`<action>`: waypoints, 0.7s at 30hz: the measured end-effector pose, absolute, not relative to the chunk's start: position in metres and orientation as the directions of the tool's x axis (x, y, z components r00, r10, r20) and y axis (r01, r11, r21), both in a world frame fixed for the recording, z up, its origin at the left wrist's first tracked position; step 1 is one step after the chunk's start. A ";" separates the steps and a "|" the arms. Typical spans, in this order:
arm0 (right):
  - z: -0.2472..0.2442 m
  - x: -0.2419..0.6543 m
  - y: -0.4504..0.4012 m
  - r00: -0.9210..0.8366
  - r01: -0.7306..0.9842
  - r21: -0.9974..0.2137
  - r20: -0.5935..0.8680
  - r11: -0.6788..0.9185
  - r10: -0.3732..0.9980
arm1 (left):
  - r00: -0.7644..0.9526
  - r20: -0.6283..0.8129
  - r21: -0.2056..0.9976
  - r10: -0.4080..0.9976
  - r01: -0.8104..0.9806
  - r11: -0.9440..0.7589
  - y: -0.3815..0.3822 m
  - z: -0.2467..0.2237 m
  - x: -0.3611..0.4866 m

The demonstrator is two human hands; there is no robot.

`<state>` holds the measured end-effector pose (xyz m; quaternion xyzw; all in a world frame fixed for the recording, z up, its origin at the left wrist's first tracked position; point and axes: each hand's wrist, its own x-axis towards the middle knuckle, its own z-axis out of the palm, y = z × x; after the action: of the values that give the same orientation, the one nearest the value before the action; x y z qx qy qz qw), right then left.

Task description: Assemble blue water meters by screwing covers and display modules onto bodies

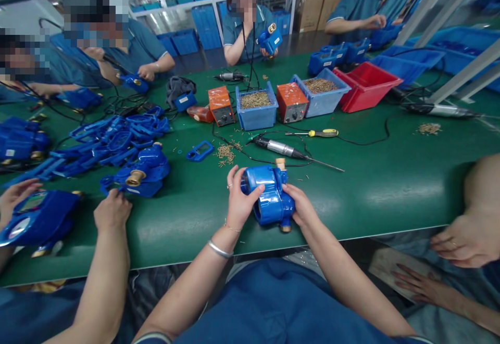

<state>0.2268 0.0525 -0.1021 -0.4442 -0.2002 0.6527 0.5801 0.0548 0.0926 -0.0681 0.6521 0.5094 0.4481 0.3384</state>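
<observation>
Between my hands is a blue water meter [269, 195] with brass pipe ends, tilted on its side over the near part of the green table. My left hand [239, 198] is closed round its left side, the thumb lying across the housing. On the right, my right hand [300, 203] grips the body near the brass fittings, its fingers partly hidden behind the meter. Beyond the meter lies an electric screwdriver [279, 147] with a long bit. Loose brass screws [225, 152] and a blue meter cover frame [200, 150] rest to its left.
A yellow-handled screwdriver [323, 133] lies farther back. Behind stand a blue bin of screws [255, 120], orange power boxes [222, 105] and a red bin [369, 86]. Blue frames [117, 136] are heaped at left. Co-workers' hands [113, 209] are close on both sides. Cables cross the table.
</observation>
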 end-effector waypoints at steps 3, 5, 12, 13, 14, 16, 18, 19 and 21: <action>-0.104 0.228 0.050 0.052 -0.540 -0.801 -0.341 -0.261 0.939 | 0.107 0.322 0.859 0.941 0.386 -0.337 0.084 -0.057 0.058; -0.105 0.229 0.048 0.045 -0.495 -0.829 -0.325 -0.261 0.945 | 0.148 0.377 0.818 0.914 0.411 -0.403 0.080 -0.048 0.059; -0.110 0.231 0.056 0.073 -0.167 -0.976 -0.153 -0.139 0.985 | 0.226 0.426 0.710 0.876 0.516 -0.479 0.082 -0.034 0.059; -0.111 0.232 0.059 0.093 -0.105 -0.988 -0.124 -0.114 0.988 | 0.224 0.419 0.702 0.880 0.535 -0.470 0.083 -0.033 0.059; -0.112 0.234 0.062 0.111 -0.044 -0.995 -0.097 -0.092 0.989 | 0.219 0.413 0.693 0.884 0.554 -0.461 0.084 -0.033 0.060; -0.114 0.237 0.067 0.144 0.065 -0.996 -0.050 -0.059 0.988 | 0.212 0.395 0.665 0.894 0.605 -0.437 0.085 -0.032 0.064; -0.115 0.241 0.069 0.174 0.156 -0.987 -0.008 -0.036 0.985 | 0.207 0.360 0.628 0.910 0.668 -0.401 0.087 -0.028 0.072; -0.116 0.243 0.070 0.187 0.194 -0.981 0.008 -0.029 0.982 | 0.211 0.335 0.610 0.918 0.694 -0.382 0.088 -0.025 0.076; -0.116 0.247 0.068 0.213 0.251 -0.968 0.028 -0.027 0.977 | 0.242 0.275 0.582 0.930 0.729 -0.361 0.091 -0.019 0.086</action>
<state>0.2474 0.0676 -0.1164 -0.6105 -0.5028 0.3753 0.4833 0.0862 0.0906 -0.0191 0.7696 0.5390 0.2973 0.1697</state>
